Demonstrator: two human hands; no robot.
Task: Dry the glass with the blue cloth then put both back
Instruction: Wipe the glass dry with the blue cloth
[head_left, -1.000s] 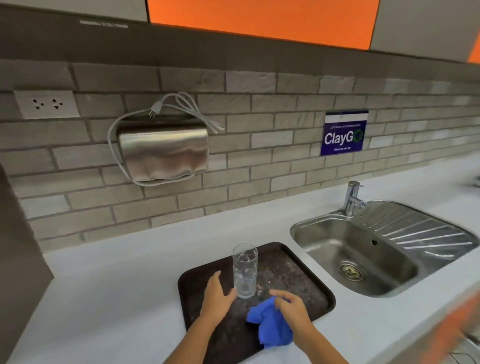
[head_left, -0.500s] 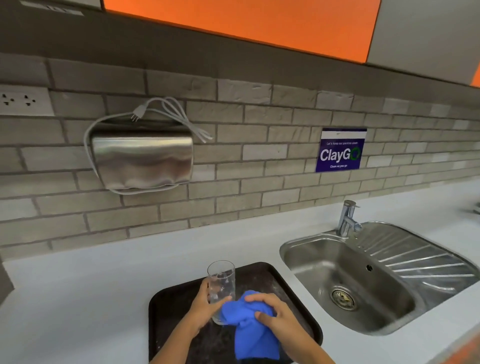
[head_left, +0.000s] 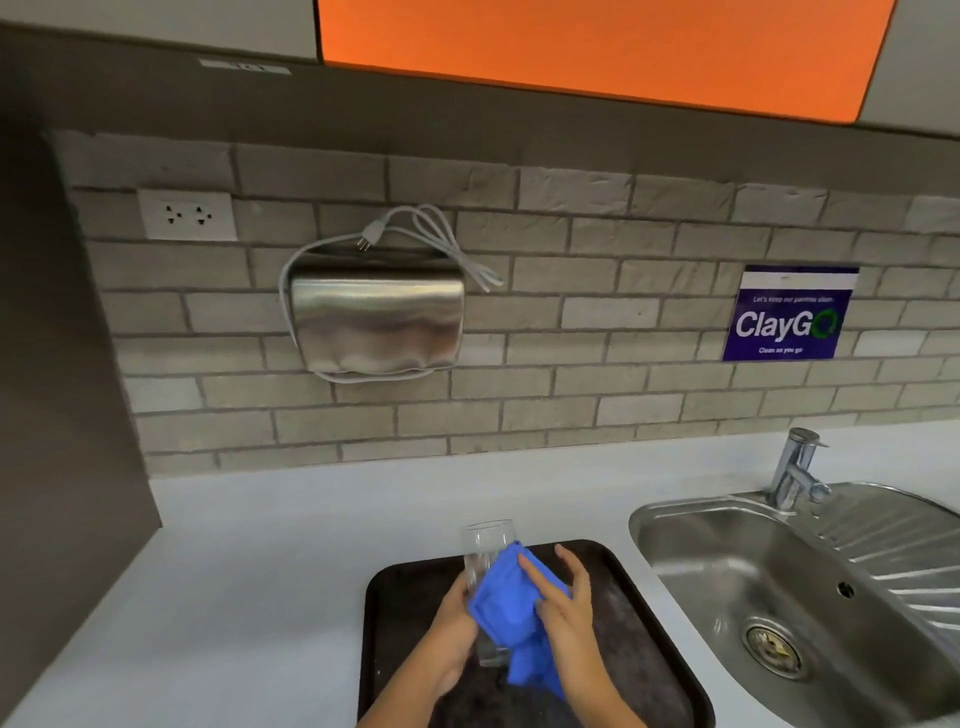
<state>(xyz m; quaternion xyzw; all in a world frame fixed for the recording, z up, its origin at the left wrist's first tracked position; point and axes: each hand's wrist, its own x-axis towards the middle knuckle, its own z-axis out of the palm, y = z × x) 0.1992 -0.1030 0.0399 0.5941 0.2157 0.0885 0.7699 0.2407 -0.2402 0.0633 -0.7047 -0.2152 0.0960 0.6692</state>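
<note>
A clear drinking glass (head_left: 485, 545) is lifted above the dark tray (head_left: 644, 623), tilted slightly. My left hand (head_left: 454, 631) grips its lower part from the left. The blue cloth (head_left: 511, 605) is pressed flat against the glass's right side by my right hand (head_left: 563, 618), fingers stretched over it. The cloth hides the middle of the glass, and its tail hangs below my right hand.
The tray lies on a white counter (head_left: 249, 582). A steel sink (head_left: 769, 587) with a tap (head_left: 792, 467) sits just right of the tray. A brick wall behind carries a metal dispenser (head_left: 376, 317), a socket (head_left: 187, 214) and a blue sign (head_left: 787, 314).
My left hand took the glass off the tray and raised it. My right hand picked up the blue cloth and wrapped it against the glass. The camera shifted left and upward.
</note>
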